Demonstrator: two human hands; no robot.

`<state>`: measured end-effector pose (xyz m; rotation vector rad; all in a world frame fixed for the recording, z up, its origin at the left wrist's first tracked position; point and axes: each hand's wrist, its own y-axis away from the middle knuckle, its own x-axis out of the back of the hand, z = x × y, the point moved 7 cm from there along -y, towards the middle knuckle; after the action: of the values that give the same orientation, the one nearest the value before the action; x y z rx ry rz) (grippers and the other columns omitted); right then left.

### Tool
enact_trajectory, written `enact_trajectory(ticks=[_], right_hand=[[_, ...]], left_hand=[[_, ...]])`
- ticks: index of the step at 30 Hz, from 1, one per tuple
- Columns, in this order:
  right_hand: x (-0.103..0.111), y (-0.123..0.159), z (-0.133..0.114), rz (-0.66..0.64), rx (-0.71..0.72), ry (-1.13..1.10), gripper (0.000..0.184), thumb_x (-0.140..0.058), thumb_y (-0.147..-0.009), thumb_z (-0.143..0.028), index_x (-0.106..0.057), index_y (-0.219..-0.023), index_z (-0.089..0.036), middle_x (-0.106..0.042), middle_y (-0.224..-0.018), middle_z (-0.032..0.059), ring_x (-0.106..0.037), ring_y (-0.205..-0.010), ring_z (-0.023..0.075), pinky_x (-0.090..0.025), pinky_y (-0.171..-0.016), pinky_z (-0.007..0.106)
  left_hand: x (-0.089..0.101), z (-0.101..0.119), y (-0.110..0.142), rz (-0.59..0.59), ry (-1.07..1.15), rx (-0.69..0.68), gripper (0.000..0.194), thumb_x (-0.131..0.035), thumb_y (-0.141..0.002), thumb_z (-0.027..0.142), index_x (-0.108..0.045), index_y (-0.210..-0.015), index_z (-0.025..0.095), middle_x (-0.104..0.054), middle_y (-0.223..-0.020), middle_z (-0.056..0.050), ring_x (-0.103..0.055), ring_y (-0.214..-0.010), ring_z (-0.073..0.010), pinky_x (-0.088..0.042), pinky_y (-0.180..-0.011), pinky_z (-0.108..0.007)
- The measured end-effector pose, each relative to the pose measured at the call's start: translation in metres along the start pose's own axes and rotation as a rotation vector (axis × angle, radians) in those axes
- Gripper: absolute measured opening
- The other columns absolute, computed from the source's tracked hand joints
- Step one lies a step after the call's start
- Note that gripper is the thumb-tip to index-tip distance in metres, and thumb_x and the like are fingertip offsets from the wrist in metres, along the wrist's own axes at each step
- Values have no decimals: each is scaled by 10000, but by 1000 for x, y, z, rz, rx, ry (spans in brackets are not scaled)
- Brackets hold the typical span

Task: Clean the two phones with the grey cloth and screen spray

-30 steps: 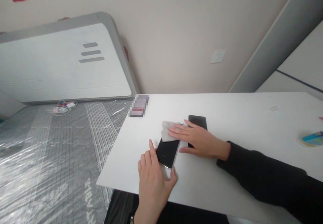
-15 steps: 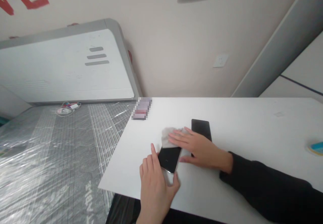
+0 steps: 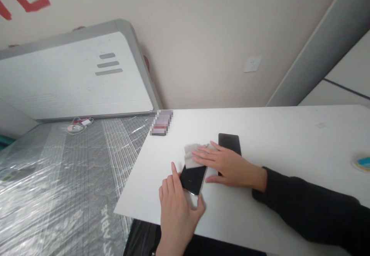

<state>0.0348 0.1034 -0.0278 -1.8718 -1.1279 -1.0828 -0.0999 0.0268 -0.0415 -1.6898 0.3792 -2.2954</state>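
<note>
A black-faced smartphone lies face up on the white table, its upper end covered by a light grey cloth. My right hand rests flat on the cloth, fingers stretched out and thumb apart, pressing it against the phone. Around the phone's near end, my left hand holds it, fingers along the left side and thumb by the lower right corner. A second black phone lies behind my right hand, which hides part of it.
A pixelated pinkish packet-like object lies at the table's back left corner. On the right sits a blue-and-yellow item. Left of the table is a plastic-wrapped mattress with a coiled cable near the headboard.
The view has shifted slightly. Both hands, the cloth and the phone keep nearly the same places relative to each other.
</note>
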Motion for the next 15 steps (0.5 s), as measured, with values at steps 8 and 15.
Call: enact_trajectory(ticks=[8, 15], right_hand=[[-3, 1, 2, 14, -2, -19, 784, -498, -998, -679, -409, -1593, -176, -425, -1627, 158, -322, -1552, 326, -136, -1280, 617], [-5, -5, -3, -3, 25, -14, 801, -448, -995, -721, -422, -1587, -182, -431, -1623, 151, -354, -1537, 330, -108, -1282, 621]], left_hand=[[-1, 0, 1, -21, -11, 10, 1072, -677, -836, 289, 0, -1640, 80, -589, -1173, -135, -551, -1052, -318, -478, -931, -503], [1, 3, -1, 18, -22, 31, 1064, -677, -812, 279, -31, -1630, 66, -585, -1141, -128, -548, -1022, -317, -483, -911, -504]])
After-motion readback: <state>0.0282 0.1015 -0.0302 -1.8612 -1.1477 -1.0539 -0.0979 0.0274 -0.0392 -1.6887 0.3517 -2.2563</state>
